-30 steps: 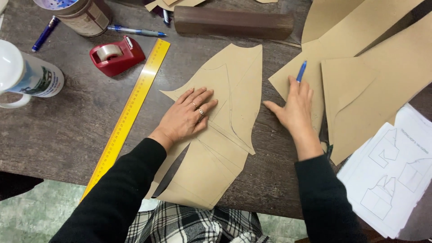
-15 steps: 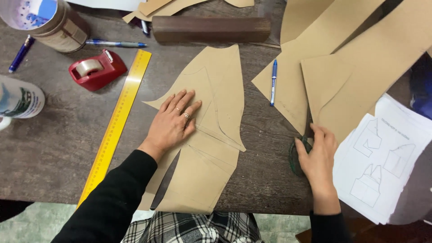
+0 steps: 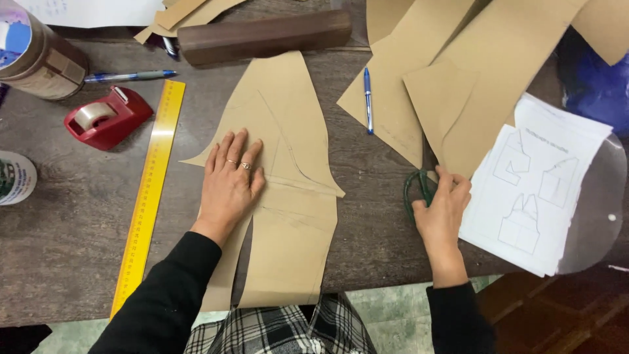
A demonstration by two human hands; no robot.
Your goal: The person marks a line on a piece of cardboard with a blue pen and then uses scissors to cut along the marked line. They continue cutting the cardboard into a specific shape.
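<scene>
My left hand (image 3: 229,180) lies flat, fingers spread, on a brown paper pattern piece (image 3: 288,164) in the middle of the dark wooden table (image 3: 72,216). The piece carries drawn pencil lines and hangs over the table's near edge. My right hand (image 3: 444,206) rests at the right, its fingers closing around the green handles of a pair of scissors (image 3: 414,190), whose blades are hidden under more brown paper pieces (image 3: 452,98). A blue pen (image 3: 367,98) lies loose on the table between the two paper areas.
A yellow ruler (image 3: 149,196) lies left of my left hand. A red tape dispenser (image 3: 107,118), another blue pen (image 3: 128,77), a brown cylinder container (image 3: 39,59) and a white bottle (image 3: 13,178) stand at the left. A dark wooden block (image 3: 262,36) lies at the back. White printed sheets (image 3: 534,183) lie at the right.
My right hand let go of the blue pen, which now lies on the table, and moved down and right to the green scissors. My left hand stayed on the pattern piece.
</scene>
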